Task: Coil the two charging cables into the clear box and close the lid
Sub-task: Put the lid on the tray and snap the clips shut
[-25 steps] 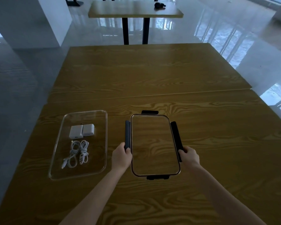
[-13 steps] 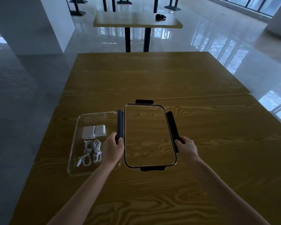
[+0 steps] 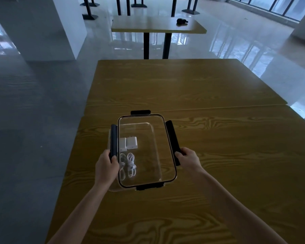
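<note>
Over the last second the lid [image 3: 148, 147] has travelled leftward from its spot beside the clear box [image 3: 113, 188] and is now held above it, offset to the right and not yet seated; only the box's near-left corner and left wall peek out from under it. Left hand [image 3: 106, 167] is clamped around the lid's left black latch [image 3: 113, 138], thumb on top; right hand [image 3: 187, 158] grips the near end of the right latch [image 3: 172, 138] likewise. Both coiled cables [image 3: 128, 166] lie side by side in the box, seen through the lid, with two white chargers [image 3: 128, 142] just beyond them. Judgement: coiling step done, closing underway; the lid needs shifting left and lowering before the latches can snap. Hard to tell: the gap between lid and rim, since clear plastic overlaps clear plastic. The box's right and far walls blend into the wooden table [image 3: 218, 155].
</note>
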